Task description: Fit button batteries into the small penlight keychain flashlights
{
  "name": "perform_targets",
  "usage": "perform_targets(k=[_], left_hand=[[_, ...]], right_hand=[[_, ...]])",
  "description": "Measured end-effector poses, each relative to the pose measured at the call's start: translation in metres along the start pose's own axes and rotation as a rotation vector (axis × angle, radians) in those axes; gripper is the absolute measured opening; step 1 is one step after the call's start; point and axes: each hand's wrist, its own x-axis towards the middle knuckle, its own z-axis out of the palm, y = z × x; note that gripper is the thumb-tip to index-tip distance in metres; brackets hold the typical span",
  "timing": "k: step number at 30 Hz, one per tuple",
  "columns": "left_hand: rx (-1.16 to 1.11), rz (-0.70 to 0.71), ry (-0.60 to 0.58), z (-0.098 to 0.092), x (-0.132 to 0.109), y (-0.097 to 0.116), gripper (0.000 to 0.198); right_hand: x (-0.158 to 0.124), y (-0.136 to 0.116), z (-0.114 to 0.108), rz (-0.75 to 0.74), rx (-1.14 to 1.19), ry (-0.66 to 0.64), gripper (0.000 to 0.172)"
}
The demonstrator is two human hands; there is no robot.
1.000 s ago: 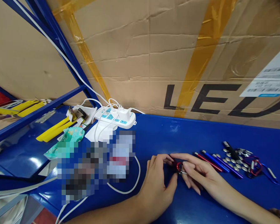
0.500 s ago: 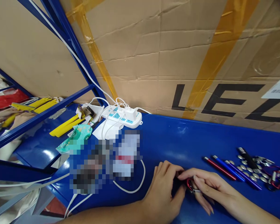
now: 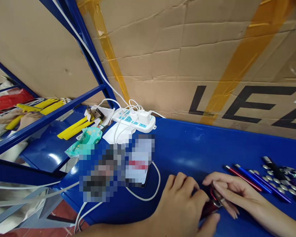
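Note:
My left hand rests palm down over the blue surface, fingers bent, with a shiny dark red piece between its thumb and fingers. Most of that piece is hidden. Facing it, my right hand pinches a red carabiner with metal parts at its lower end. Whether the carabiner and the dark red piece are joined, I cannot tell. Beyond my right hand lie a red tube, a blue tube and a purple tube. Several round silver button cells are scattered beside them.
A black tube and more carabiners lie at far right. A phone, partly blurred, sits left of my hands with a white cable. Behind are a power strip and a cardboard box. Another person's hands hold yellow strips at far left.
The view has swung slightly left, so the scene sits further right. My hands have drawn a little apart, and the dark red piece now shows by my left thumb.

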Motion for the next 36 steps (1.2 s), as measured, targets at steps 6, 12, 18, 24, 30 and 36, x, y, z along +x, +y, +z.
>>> perform_targets(k=[6, 12, 18, 24, 30, 36], left_hand=[[0.141, 0.163, 0.241, 0.016, -0.006, -0.001, 0.025], [0.182, 0.112, 0.367, 0.027, -0.012, 0.004, 0.035], [0.07, 0.031, 0.001, 0.012, -0.006, 0.003, 0.021], [-0.106, -0.131, -0.248, -0.012, 0.006, 0.0, 0.017], [-0.179, -0.243, -0.246, -0.013, 0.01, -0.003, 0.017], [-0.161, -0.227, -0.146, -0.004, 0.016, -0.005, 0.023]], right_hand=[[-0.003, -0.004, 0.004, 0.061, -0.145, 0.019, 0.044], [-0.006, -0.015, 0.013, 0.078, -0.168, 0.196, 0.041], [-0.004, -0.009, 0.007, 0.092, -0.08, 0.208, 0.046], [-0.002, 0.0, 0.0, 0.04, -0.04, 0.164, 0.048], [-0.001, -0.004, -0.001, -0.04, 0.08, 0.198, 0.05], [-0.022, 0.004, -0.005, -0.065, 0.002, 0.185, 0.053]])
